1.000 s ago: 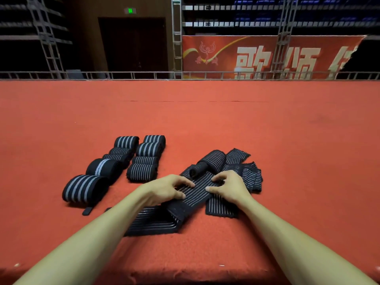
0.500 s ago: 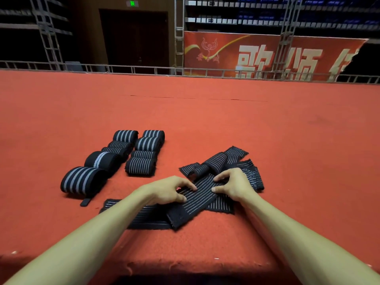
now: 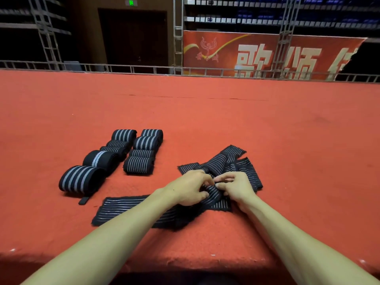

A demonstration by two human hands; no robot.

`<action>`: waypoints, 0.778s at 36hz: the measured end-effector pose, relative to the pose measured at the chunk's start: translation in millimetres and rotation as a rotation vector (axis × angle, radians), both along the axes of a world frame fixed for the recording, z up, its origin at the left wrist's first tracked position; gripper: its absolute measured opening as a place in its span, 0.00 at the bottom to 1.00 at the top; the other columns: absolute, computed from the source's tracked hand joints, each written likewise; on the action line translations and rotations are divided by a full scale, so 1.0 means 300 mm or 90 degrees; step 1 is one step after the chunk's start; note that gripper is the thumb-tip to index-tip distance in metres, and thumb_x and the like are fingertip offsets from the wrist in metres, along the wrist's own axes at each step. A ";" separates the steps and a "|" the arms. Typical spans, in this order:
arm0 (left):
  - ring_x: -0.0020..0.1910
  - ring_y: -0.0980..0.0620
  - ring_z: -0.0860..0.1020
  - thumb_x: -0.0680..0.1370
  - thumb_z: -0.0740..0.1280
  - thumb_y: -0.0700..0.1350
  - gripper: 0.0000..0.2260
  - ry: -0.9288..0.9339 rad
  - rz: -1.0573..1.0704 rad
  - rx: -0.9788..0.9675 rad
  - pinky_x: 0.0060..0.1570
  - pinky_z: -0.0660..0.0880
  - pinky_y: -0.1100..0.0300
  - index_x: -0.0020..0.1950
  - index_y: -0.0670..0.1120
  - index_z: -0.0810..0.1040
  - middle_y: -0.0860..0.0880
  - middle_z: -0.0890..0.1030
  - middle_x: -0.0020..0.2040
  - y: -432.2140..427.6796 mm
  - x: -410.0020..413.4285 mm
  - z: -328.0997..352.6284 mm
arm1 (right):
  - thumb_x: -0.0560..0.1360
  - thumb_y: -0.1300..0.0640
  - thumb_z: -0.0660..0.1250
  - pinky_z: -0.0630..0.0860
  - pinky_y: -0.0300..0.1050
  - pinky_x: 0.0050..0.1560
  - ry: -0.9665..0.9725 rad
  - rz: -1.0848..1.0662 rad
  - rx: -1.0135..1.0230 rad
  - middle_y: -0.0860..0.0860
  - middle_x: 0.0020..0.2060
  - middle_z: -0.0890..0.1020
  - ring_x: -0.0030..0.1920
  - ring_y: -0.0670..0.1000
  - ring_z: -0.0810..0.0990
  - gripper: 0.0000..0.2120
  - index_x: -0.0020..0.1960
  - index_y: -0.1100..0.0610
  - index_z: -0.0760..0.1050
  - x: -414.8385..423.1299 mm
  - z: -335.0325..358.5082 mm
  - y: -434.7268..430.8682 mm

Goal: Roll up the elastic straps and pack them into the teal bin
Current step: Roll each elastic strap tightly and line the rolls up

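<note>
Black striped strap (image 3: 213, 196) is pinched in the grip of left hand (image 3: 187, 190) and right hand (image 3: 236, 188); banner (image 3: 226, 48) reads 歌颂.

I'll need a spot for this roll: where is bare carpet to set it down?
Bare red carpet lies right of the loose pile of black striped straps and beyond the rows of rolled black grey-striped straps. A narrow strip separates rows and pile. Crowded around the left hand and right hand.

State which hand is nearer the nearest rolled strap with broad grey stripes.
Left. The left hand lies right of the rolled strap; the right hand sits farther right.
</note>
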State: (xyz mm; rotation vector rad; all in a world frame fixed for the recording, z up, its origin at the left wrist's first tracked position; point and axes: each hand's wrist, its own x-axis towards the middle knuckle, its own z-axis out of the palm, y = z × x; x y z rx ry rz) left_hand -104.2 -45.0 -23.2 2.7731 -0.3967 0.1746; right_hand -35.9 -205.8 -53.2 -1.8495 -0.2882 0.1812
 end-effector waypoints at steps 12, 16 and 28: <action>0.43 0.61 0.78 0.80 0.66 0.43 0.07 0.012 0.095 -0.286 0.51 0.74 0.63 0.57 0.47 0.80 0.54 0.82 0.47 -0.015 0.071 -0.091 | 0.71 0.73 0.72 0.76 0.39 0.33 0.070 0.022 0.165 0.52 0.36 0.79 0.34 0.45 0.78 0.11 0.45 0.58 0.80 -0.030 0.017 -0.052; 0.37 0.57 0.79 0.81 0.64 0.47 0.05 0.056 0.120 -0.380 0.38 0.74 0.63 0.47 0.51 0.78 0.50 0.82 0.44 -0.039 0.083 -0.085 | 0.69 0.72 0.74 0.70 0.44 0.34 0.089 0.013 0.200 0.52 0.33 0.80 0.34 0.52 0.76 0.11 0.42 0.58 0.77 -0.035 0.008 -0.068; 0.27 0.60 0.73 0.81 0.67 0.45 0.09 0.103 0.162 -0.498 0.27 0.70 0.68 0.41 0.46 0.73 0.52 0.77 0.32 -0.082 0.093 -0.070 | 0.66 0.67 0.79 0.68 0.40 0.27 0.062 0.047 0.179 0.54 0.37 0.85 0.30 0.48 0.78 0.13 0.42 0.56 0.77 -0.085 0.007 -0.064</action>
